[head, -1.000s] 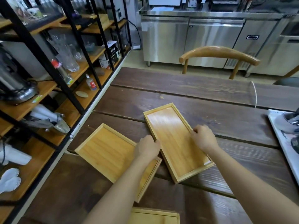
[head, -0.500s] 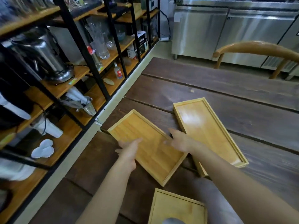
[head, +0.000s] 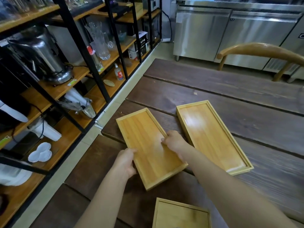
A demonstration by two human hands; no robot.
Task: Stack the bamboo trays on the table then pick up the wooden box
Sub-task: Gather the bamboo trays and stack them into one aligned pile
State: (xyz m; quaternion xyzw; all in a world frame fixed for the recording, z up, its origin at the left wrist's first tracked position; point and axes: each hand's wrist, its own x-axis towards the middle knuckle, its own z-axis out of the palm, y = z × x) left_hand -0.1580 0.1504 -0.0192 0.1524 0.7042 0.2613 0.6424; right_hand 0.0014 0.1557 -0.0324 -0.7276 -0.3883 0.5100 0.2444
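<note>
On the table point(head: 230, 99), both hands' grip holds the left tray point(head: 148, 145), long axis running away-left.

Pale bamboo with a smooth, slightly glossy finish is seen on the left tray point(head: 148, 145) and the right tray point(head: 212, 135). The table point(head: 230, 99) is made of dark, rough-grained wooden planks. Brushed, reflective steel is shown on the cabinets point(head: 230, 32).
</note>
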